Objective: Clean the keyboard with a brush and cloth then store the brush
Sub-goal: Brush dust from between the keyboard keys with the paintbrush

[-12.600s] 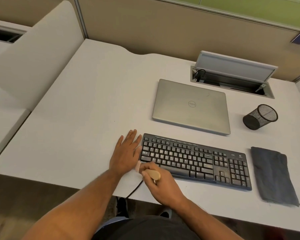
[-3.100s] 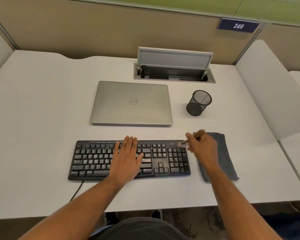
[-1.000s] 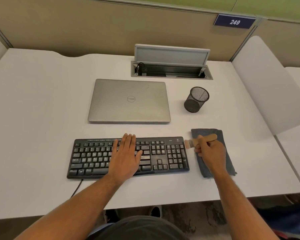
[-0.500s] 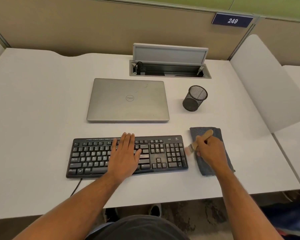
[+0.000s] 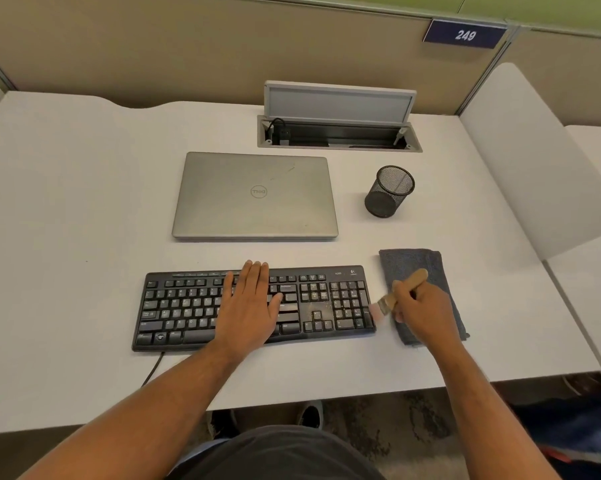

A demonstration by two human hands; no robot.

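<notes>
Brush at the keyboard's right edge, on a white surface (image 5: 84,188).

A closed silver laptop (image 5: 255,195) lies behind the black keyboard (image 5: 188,310); a folded grey cloth (image 5: 413,263) lies just right of the keyboard, with a black mesh cup (image 5: 389,191) standing behind it. The left hand (image 5: 248,306) rests flat across the middle keys, fingers straight, its grip slack. The right hand (image 5: 427,315), over the cloth, curls its grip round the wooden brush (image 5: 404,287), whose pale bristles touch the keyboard's right edge by the number pad.
</notes>
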